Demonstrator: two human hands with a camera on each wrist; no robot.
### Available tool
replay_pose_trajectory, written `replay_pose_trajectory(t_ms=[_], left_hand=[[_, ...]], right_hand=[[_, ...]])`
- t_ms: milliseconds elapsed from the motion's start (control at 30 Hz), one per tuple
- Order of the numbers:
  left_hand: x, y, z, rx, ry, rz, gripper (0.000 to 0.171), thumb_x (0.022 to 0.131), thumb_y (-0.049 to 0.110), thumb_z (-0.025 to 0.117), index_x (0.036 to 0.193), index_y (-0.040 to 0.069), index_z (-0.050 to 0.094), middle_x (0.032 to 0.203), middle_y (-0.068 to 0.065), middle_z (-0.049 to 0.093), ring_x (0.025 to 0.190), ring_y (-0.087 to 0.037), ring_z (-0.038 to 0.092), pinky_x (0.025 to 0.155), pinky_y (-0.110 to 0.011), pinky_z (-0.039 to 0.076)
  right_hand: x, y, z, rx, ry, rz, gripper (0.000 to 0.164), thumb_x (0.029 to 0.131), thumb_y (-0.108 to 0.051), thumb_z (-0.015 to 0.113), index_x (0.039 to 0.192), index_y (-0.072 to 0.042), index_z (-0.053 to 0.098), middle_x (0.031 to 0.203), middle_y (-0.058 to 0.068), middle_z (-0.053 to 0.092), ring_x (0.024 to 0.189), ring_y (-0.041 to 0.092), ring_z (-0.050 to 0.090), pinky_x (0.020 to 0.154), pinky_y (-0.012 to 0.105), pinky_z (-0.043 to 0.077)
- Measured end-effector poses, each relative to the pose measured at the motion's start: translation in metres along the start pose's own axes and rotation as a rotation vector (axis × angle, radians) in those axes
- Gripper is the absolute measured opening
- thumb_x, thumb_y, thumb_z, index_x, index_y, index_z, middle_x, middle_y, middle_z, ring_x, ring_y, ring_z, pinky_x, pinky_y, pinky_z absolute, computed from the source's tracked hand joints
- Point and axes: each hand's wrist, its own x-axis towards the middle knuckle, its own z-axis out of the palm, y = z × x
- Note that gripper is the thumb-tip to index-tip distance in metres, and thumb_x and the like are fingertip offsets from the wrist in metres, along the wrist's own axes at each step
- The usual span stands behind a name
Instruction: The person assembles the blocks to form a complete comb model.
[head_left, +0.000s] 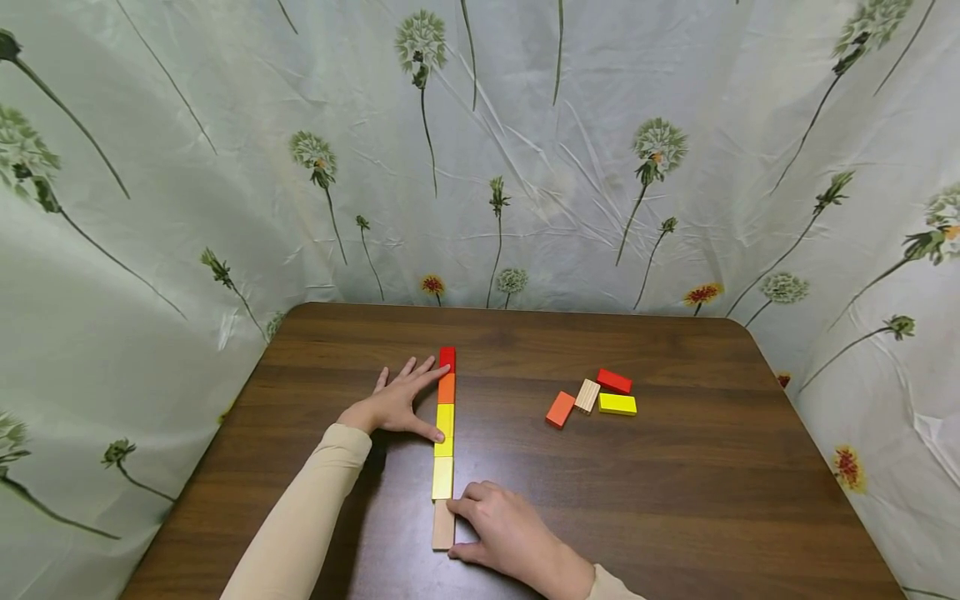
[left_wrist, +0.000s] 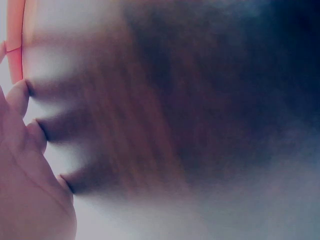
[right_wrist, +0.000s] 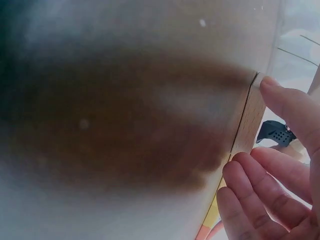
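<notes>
A straight row of small blocks runs away from the person on the dark table. From the far end come a red block [head_left: 447, 356], an orange block [head_left: 447, 389], two yellow blocks [head_left: 446, 417], a pale yellow block [head_left: 442, 477] and a plain wooden block [head_left: 443, 527]. The left hand [head_left: 397, 406] lies spread along the row's left side, its index finger by the red and orange blocks and its thumb at the yellow ones. At the near end, the right hand [head_left: 510, 529] holds the plain wooden block between thumb and index finger.
To the right of the row lie four-sided loose blocks: an orange one [head_left: 560, 410], a wooden one [head_left: 587, 396], a red one [head_left: 614, 381] and a yellow one [head_left: 617, 405]. Behind the brown table [head_left: 712, 467] hangs a flowered curtain [head_left: 570, 167].
</notes>
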Motion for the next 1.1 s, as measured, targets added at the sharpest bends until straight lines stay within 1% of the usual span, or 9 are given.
replay_pose_trajectory(t_ms=[200,400,533,633,767,1100], left_hand=[[-0.0001,0.0003,-0.0006,0.009,0.003,0.004,0.124,0.073,0.07,0.09,0.172,0.034,0.025,0.183,-0.009,0.01,0.169,-0.044,0.001,0.125,-0.081,-0.006],[-0.0004,0.0011,-0.0012,0.014,0.003,0.004,0.124,0.073,0.07,0.09,0.172,0.033,0.025,0.183,-0.009,0.01,0.169,-0.044,0.002,0.125,-0.081,-0.005],[-0.0004,0.0011,-0.0009,0.016,0.005,0.005,0.124,0.073,0.069,0.09,0.172,0.033,0.025,0.183,-0.009,0.01,0.169,-0.044,0.002,0.125,-0.081,-0.005],[-0.0004,0.0009,-0.0007,0.013,0.005,0.004,0.124,0.073,0.069,0.09,0.172,0.033,0.026,0.183,-0.009,0.01,0.169,-0.044,0.002,0.125,-0.081,-0.005],[-0.0004,0.001,-0.0005,0.012,0.003,0.0,0.124,0.073,0.069,0.09,0.172,0.033,0.026,0.183,-0.009,0.01,0.169,-0.044,0.002,0.125,-0.081,-0.005],[-0.001,0.0023,-0.0018,0.002,0.004,0.006,0.123,0.073,0.068,0.09,0.172,0.033,0.026,0.183,-0.009,0.01,0.169,-0.044,0.002,0.125,-0.081,-0.005]], right_hand=[[0.0012,-0.0016,0.0004,-0.006,0.002,0.004,0.047,0.086,-0.05,0.089,0.121,-0.019,0.081,0.103,-0.01,0.073,0.091,0.0,0.065,0.072,0.016,0.055],[0.0024,-0.0031,0.0007,-0.012,-0.006,0.009,0.048,0.087,-0.051,0.088,0.121,-0.019,0.081,0.104,-0.01,0.073,0.093,0.002,0.066,0.075,0.017,0.056],[0.0029,-0.0032,0.002,-0.021,0.003,0.005,0.048,0.086,-0.051,0.088,0.121,-0.019,0.08,0.104,-0.01,0.073,0.092,0.002,0.065,0.075,0.017,0.056],[0.0031,-0.0032,0.0023,-0.027,0.003,0.0,0.052,0.086,-0.051,0.088,0.125,-0.018,0.079,0.104,-0.009,0.073,0.091,0.002,0.065,0.075,0.017,0.055],[0.0035,-0.0025,0.0014,-0.017,-0.022,0.001,0.057,0.088,-0.051,0.087,0.132,-0.017,0.077,0.106,-0.008,0.072,0.09,0.002,0.063,0.075,0.016,0.054],[0.0039,0.0004,-0.0003,0.005,-0.038,-0.002,0.056,0.089,-0.049,0.087,0.132,-0.015,0.077,0.104,-0.007,0.071,0.088,0.001,0.058,0.072,0.014,0.05]])
